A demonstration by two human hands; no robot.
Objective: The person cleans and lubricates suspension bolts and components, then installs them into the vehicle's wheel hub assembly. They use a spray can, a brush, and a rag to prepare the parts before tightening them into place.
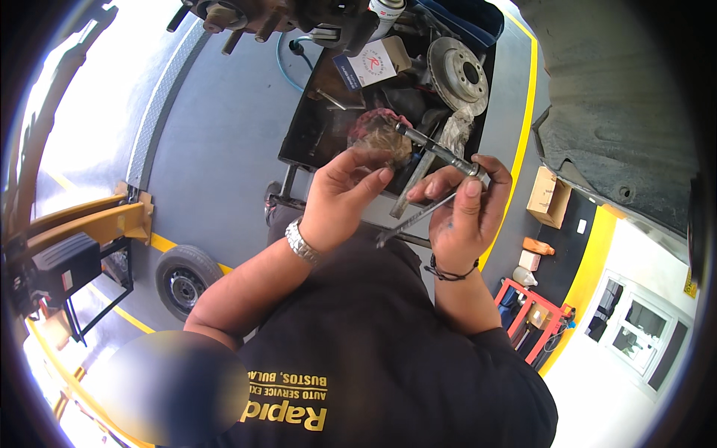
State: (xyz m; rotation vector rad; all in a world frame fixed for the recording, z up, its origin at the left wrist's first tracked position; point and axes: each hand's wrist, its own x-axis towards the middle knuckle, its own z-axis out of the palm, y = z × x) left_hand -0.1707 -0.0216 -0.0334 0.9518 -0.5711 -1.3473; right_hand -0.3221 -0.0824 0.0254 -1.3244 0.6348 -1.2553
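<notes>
A worker in a dark shirt [388, 351] with yellow lettering [291, 418] across it, upside down from this side, handles a ratchet-like tool [441, 149] at the near edge of a black tray cart [299, 142]. The right hand [469, 209] grasps the tool between thumb and fingers, around the joint where its handle [414, 222], slanting near and left, meets a bar reaching far and left. The left hand [347, 190] is raised just left of it, thumb and fingers curled beside a crumpled red-and-brown bundle [382, 134]; I cannot tell whether it pinches anything. On the cart's far side, a white-and-blue carton [373, 66] carries a red emblem ringed by small print, left of a brake disc [457, 75]. Farther still stands a white can [387, 15] with a red mark on its label. To the right, near the yellow floor line, an open cardboard box [547, 196] shows faint printing. A wheel [185, 278] lies on the floor at left.
</notes>
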